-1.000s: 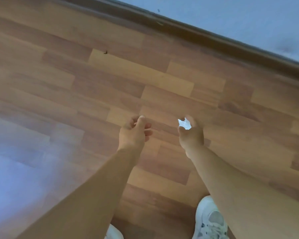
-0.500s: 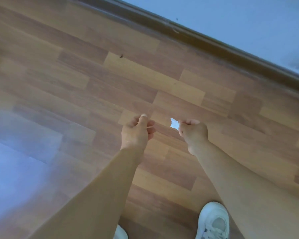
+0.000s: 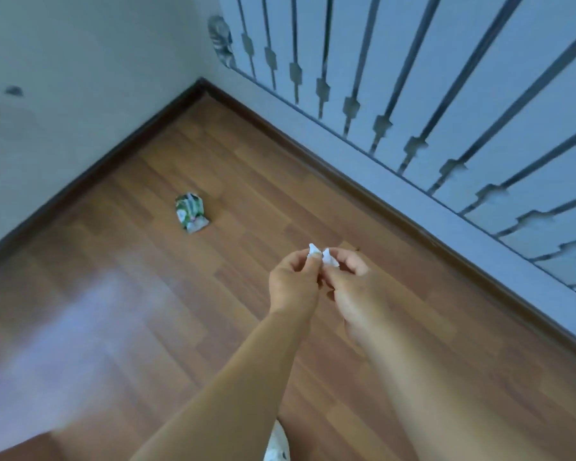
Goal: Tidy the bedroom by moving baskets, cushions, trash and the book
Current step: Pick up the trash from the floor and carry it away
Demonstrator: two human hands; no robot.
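Both hands meet above the wood floor (image 3: 147, 327), the left hand (image 3: 291, 282) and right hand (image 3: 353, 287) each pinching the white scrap of trash (image 3: 320, 256). So small a scrap could slip free. A crumpled green wrapper (image 3: 192, 212) lies well apart toward the corner — open floor between, walls close.

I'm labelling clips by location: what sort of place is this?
Probably a corner of a room in a home: wood-look plank floor, dark skirting board under plain painted walls, and a barred window or door. A crumpled green wrapper lies on the floor.
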